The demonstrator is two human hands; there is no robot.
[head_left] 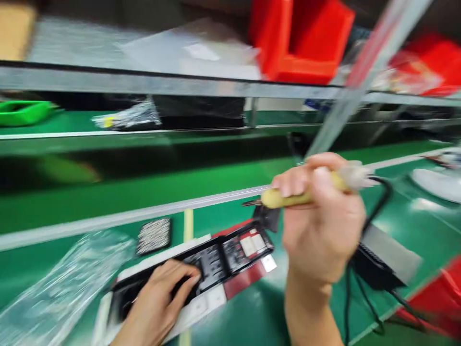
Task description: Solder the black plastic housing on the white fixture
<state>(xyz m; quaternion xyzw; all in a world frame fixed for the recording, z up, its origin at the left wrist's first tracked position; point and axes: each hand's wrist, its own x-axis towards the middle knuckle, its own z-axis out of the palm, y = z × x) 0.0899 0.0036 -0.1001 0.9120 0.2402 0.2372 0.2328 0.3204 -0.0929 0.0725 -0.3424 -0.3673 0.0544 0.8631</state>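
My right hand (322,211) is raised, its fingers wrapped round the yellow handle of a corded electric screwdriver (272,198). The thin metal tip points left, and a black cord leaves the other end. Lower left, my left hand (162,295) rests with bent fingers on a long black housing (211,264), its thumb and index finger close together at the rim. What lies under those fingers is hidden. The housing sits in a white and red fixture (245,279). Behind it stands a small black tray (154,235) of silvery pieces, probably screws.
A clear plastic bag (72,288) lies at left. A black box (382,262) with cables is at right. Red bins (302,67) and plastic sheets (194,50) occupy the shelf above. A slanted metal post (360,86) crosses the upper right.
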